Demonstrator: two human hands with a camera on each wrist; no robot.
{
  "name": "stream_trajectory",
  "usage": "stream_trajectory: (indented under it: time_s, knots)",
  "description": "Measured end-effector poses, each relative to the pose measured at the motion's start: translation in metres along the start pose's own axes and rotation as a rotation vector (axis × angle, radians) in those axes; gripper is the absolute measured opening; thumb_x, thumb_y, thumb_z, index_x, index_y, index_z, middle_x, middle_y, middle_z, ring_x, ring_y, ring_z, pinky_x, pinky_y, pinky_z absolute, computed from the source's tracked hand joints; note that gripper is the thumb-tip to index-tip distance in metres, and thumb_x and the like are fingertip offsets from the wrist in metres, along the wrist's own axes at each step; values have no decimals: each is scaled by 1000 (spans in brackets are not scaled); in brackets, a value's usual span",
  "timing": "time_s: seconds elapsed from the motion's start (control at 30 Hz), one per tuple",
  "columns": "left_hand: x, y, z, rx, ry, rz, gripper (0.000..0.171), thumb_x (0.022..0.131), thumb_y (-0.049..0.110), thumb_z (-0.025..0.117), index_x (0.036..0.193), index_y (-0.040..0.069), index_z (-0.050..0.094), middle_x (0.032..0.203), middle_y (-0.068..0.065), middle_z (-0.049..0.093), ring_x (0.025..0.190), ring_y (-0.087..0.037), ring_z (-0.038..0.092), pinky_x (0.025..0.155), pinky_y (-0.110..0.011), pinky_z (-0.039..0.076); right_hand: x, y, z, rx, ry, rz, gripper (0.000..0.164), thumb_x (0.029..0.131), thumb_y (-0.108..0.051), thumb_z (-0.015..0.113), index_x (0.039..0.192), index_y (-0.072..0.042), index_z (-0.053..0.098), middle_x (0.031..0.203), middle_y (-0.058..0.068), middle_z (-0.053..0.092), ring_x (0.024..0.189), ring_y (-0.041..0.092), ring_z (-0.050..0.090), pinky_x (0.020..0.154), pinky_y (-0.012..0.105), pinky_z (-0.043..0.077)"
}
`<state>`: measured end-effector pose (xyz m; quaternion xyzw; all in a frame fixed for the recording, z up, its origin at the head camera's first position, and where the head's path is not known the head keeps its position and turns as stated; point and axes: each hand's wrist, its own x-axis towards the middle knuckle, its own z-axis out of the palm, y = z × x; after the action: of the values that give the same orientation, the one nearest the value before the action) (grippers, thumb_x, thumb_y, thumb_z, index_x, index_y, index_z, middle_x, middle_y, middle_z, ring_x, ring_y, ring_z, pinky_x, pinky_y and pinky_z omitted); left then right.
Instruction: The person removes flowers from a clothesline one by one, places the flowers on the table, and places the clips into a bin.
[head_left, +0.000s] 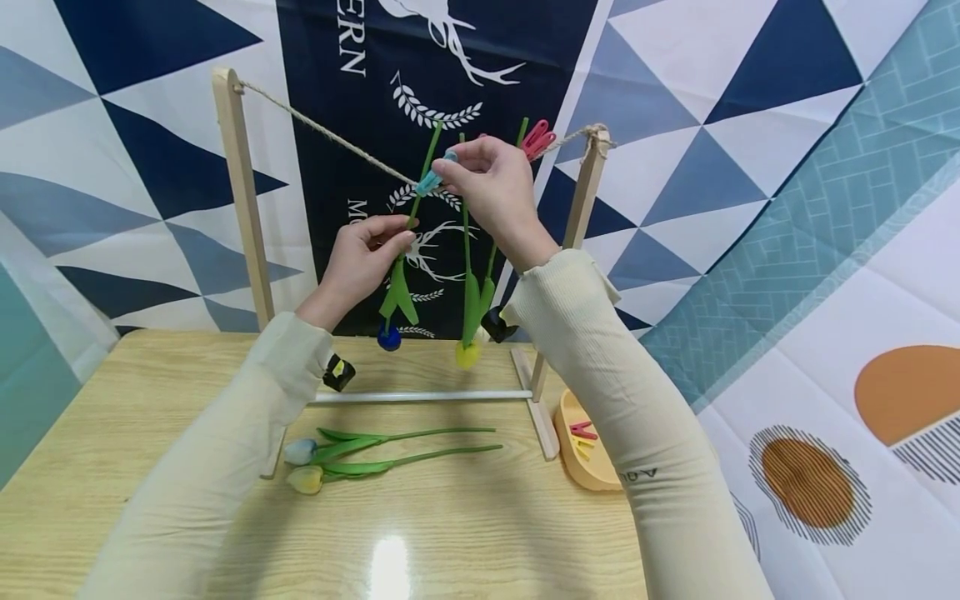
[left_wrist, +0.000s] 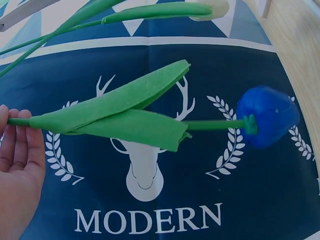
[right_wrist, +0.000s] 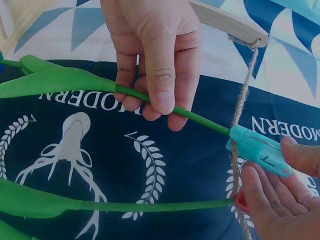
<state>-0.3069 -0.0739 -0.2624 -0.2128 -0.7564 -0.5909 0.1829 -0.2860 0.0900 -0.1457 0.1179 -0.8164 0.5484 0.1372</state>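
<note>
My left hand (head_left: 367, 258) pinches the green stem of an artificial blue tulip (left_wrist: 267, 117), which hangs head down. My right hand (head_left: 495, 183) grips a turquoise clothespin (right_wrist: 262, 150) between thumb and fingers. The clothespin's jaws sit at the twine line (right_wrist: 242, 102), where the tulip's stem meets it. To the right, a yellow tulip (head_left: 468, 356) also hangs head down from the line. Beside it hangs a pale tulip (left_wrist: 212, 9), partly hidden by my right sleeve in the head view. A red clothespin (head_left: 537, 140) is on the line near the right post.
Wooden posts (head_left: 246, 200) hold the line, with a white bar (head_left: 420, 397) low between them. A light blue tulip (head_left: 301, 452) and a cream tulip (head_left: 305, 479) lie on the table (head_left: 480, 542). An orange tub (head_left: 567, 467) at right holds clothespins (head_left: 582, 431).
</note>
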Motion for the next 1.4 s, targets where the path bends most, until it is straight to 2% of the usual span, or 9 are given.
stream_trajectory:
  time_s: [0.23,0.53,0.73,0.9,1.03,1.23,1.4]
  knots:
    - [-7,-4,-6,22,-17,-26,29,92,17,61,116,3,65,106,-14,68,77,1,60,68,-13,49,0,4,-1,143,38,-54,16,83,-15,71,90,-2,65,91,8,70,85,19,70,80,23,54]
    - [-18,-12,-16,24,-63,-91,31,91,17,62,117,1,64,111,-12,67,77,5,61,67,-12,50,-1,9,-5,204,99,-147,12,82,-15,71,87,-6,65,81,0,68,73,17,63,78,24,53]
    - [-26,-18,-21,53,-101,-108,29,90,18,62,114,2,66,106,-10,68,77,1,61,66,-14,50,-4,2,-8,255,127,-165,12,82,-13,71,87,-5,64,87,3,70,74,14,67,78,22,54]
    - [-32,-21,-25,109,-183,-104,29,92,20,61,114,3,66,101,-15,66,76,-7,60,65,-16,48,-8,3,-11,310,97,-132,13,82,-12,71,89,-4,64,91,6,70,76,18,68,80,24,54]
    - [-38,-25,-29,150,-251,-153,30,93,23,60,116,5,66,100,-14,66,76,-11,59,63,-18,46,-12,9,-14,348,61,-104,13,82,-11,70,91,-4,63,92,7,69,83,21,68,80,25,54]
    - [-48,-35,-30,205,-376,-212,31,92,22,60,119,7,64,107,-11,66,75,-11,56,65,-21,48,-25,33,-25,329,37,-76,14,83,-14,70,92,-5,64,91,4,68,84,18,68,80,22,54]
    - [-54,-42,-25,231,-456,-229,28,92,19,60,116,6,66,103,-11,67,78,-16,56,67,-24,48,-35,57,-39,331,39,-39,15,84,-16,70,92,-6,62,89,2,68,79,13,68,79,21,54]
